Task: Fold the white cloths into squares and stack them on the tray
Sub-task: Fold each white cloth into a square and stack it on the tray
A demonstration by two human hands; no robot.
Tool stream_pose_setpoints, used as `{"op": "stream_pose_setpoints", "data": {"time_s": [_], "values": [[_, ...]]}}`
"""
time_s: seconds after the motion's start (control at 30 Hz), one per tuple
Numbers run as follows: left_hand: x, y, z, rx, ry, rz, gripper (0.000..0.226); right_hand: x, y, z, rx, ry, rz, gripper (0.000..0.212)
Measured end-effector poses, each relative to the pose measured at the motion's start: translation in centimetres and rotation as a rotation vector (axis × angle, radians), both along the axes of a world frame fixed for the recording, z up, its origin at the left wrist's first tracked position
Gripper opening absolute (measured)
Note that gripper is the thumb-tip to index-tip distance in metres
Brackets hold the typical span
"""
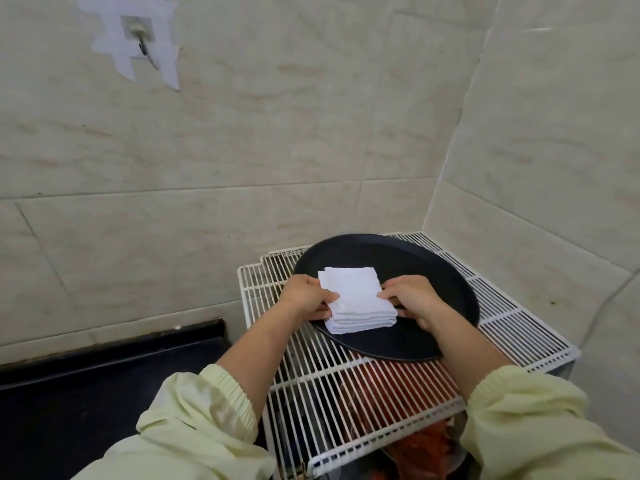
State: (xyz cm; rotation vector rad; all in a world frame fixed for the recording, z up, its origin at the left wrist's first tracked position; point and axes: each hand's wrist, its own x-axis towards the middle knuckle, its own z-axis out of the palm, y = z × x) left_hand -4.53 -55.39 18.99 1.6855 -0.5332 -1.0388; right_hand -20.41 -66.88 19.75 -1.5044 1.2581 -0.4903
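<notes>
Your left hand (304, 294) and right hand (415, 299) pinch the stack (356, 299) | it lies between them, over the tray (433, 268) lower-left.

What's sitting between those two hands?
In the head view, a stack of folded white cloths lies between the left hand and right hand, on the black tray.

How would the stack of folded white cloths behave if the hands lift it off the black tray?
The stack of cloths is probably soft and floppy: its layered edges look uneven. It likely weighs little, being thin fabric. Layers may slide apart unless the left hand and right hand grip both sides, as now.
</notes>
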Motion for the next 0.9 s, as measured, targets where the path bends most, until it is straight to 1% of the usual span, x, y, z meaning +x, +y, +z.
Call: {"op": "stream_pose_setpoints", "data": {"time_s": [0.1,0.17,0.23,0.27,0.4,0.53,0.63,0.73,0.8,0.9], "values": [[-0.2,0.2,0.5,0.009,-0.088,0.019,0.018,-0.3,0.1,0.4,-0.124,0.041,0.035,0.016],[-0.2,0.5,0.8,0.021,-0.165,0.029,0.017,-0.2,0.1,0.9,-0.283,0.131,0.057,0.015],[-0.1,0.9,1.1,0.026,-0.282,0.042,0.021,0.2,0.5,1.9,-0.455,0.224,0.091,0.016],[0.0,1.2,1.3,0.015,-0.347,0.061,0.022,0.4,0.9,2.3,-0.515,0.237,0.119,0.017],[1.0,3.7,2.0,0.021,-0.622,0.141,0.023,2.6,3.7,3.3,-0.623,0.198,0.296,0.017],[2.4,8.8,1.8,0.102,-0.788,0.159,0.028,5.9,7.7,3.2,-0.732,0.200,0.474,0.019],[4.2,14.0,0.7,0.210,-0.876,0.173,0.033,9.0,11.5,2.6,-0.788,0.253,0.605,0.025],[6.2,20.0,-0.8,0.330,-0.930,0.242,0.036,12.3,16.3,1.5,-0.875,0.316,0.771,0.029],[7.3,23.7,-1.8,0.394,-0.934,0.279,0.035,14.2,19.4,0.7,-0.913,0.377,0.856,0.031],[8.7,30.4,-3.7,0.501,-0.888,0.316,0.035,16.7,24.9,-1.3,-0.923,0.439,0.973,0.031]]}}
